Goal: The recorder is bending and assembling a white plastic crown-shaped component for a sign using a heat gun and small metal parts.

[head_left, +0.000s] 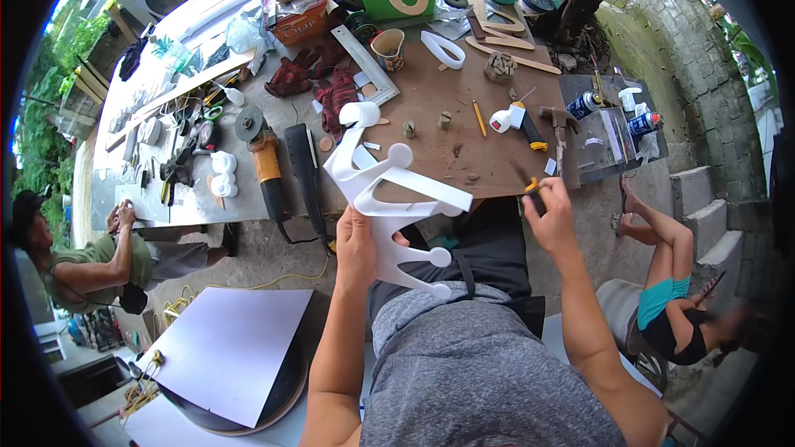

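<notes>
White crown-shaped cutout (383, 205), held up around the near edge of the table (497, 174) and just in front of you, looks light and fairly stiff, and probably smooth enough to slip in a loose grip. Your left hand (356, 240) is clamped on its left side. The slim, ball-tipped points seem likeliest to bend or snap, so the broad body between them is your safer hold. A straight white strip (426, 189) reaches right across it; you cannot tell whether it is joined. Your right hand (550, 213) is curled around a small orange-and-black tool (532, 188), apart from the cutout, its tip blurred. Your most room lies over the brown middle; mind the angle grinder (267, 159) to the left and the claw hammer (558, 118) to the far right
</notes>
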A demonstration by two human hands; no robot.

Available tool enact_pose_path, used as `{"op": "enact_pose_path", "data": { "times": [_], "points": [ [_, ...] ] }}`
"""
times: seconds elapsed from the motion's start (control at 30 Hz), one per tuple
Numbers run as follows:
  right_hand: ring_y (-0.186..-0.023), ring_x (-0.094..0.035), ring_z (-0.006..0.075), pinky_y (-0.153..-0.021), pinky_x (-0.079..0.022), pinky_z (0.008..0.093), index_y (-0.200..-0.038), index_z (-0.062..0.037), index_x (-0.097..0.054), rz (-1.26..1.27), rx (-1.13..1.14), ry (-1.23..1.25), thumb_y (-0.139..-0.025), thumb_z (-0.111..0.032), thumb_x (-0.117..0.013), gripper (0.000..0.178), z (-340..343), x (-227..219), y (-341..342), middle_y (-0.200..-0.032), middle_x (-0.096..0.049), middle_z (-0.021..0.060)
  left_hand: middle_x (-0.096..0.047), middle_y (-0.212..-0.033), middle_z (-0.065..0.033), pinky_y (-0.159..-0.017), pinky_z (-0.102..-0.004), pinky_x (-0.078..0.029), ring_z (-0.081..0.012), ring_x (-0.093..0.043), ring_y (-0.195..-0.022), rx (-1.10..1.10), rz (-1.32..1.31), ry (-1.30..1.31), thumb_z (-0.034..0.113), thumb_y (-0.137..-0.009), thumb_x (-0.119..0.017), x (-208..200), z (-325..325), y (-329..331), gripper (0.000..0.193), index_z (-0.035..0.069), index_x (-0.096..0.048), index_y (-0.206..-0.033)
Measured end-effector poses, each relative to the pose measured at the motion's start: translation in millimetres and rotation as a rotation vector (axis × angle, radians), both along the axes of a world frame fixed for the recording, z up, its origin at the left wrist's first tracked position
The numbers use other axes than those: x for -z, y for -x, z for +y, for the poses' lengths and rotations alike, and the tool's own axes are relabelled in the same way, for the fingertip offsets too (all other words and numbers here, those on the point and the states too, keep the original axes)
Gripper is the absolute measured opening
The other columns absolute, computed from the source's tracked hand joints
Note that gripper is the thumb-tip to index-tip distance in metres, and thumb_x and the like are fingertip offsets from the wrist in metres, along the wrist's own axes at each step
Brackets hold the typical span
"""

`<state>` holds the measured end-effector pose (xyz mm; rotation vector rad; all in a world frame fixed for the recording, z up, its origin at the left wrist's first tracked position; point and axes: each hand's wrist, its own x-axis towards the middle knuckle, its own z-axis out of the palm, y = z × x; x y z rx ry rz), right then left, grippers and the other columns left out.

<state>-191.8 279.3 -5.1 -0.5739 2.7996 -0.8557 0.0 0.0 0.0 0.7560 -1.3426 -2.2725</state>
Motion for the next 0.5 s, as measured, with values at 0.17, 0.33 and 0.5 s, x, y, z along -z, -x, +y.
{"op": "enact_pose_path", "data": {
  "times": [0.17,0.33,0.5],
  "points": [
    [-0.113,-0.055,0.0343,-0.097,-0.046,0.0424,-0.098,0.0013,-0.063,0.259,-0.583,0.12,-0.069,0.001,-0.08,0.033,-31,-46,-26,-0.12,-0.057,0.0142,-0.069,-0.079,-0.014,-0.05,-0.0306,-0.058,-0.0199,-0.068,-0.056,0.147,0.042,0.052,0.04,-0.109,-0.043,-10,2,4,0.043,0.0,-0.054,-0.118],
    [-0.116,-0.054,0.0351,-0.096,-0.044,0.0458,-0.086,0.0002,-0.06,0.389,-0.65,0.106,-0.065,-0.003,-0.085,0.033,-37,-59,-26,-0.128,-0.057,0.0139,-0.069,-0.079,-0.0145,-0.051,-0.0313,-0.059,-0.0202,-0.069,-0.057,0.186,0.011,0.133,0.041,-0.108,-0.044,-19,0,2,0.044,-0.001,-0.053,-0.117],
    [-0.121,-0.052,0.0317,-0.1,-0.041,0.0467,-0.093,-0.0001,-0.066,0.447,-0.702,0.115,-0.06,-0.004,-0.086,0.038,-40,-63,-26,-0.133,-0.054,0.0114,-0.07,-0.08,-0.0143,-0.05,-0.0311,-0.058,-0.0203,-0.069,-0.057,0.18,0.018,0.12,0.042,-0.108,-0.045,-16,1,-5,0.045,-0.001,-0.054,-0.117]
  ]
}}
